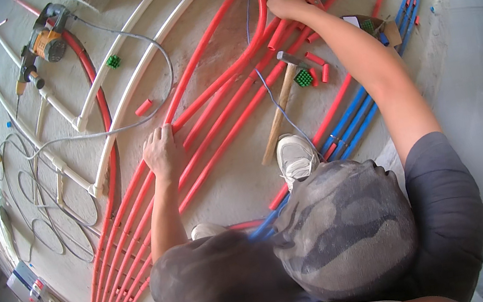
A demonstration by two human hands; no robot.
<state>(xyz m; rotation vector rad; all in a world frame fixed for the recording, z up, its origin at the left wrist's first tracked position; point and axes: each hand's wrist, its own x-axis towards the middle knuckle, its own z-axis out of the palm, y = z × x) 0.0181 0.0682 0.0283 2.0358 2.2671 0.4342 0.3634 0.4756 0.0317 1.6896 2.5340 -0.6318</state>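
I crouch over a row of long red pipes (221,152) running across the concrete floor. My left hand (160,153) is closed around a red pipe where two lengths meet at its fingers. My right hand (286,1), arm stretched far forward, grips the upper end of a bent red pipe (260,12); its fingertips are partly hidden. A straight red pipe (209,45) slants from near my left hand toward that upper end. Between my arms lies a wooden-handled hammer (280,110), beside a green bundle of small round pieces (303,78) and short red pipe pieces (316,59).
An orange and black power tool (49,43) lies at far left, its grey cord (167,61) looping over white pipes (140,95). Blue pipes (350,121) run beneath my right arm. An open box (383,27) stands beyond my right forearm. My shoe (296,156) is close to the hammer handle.
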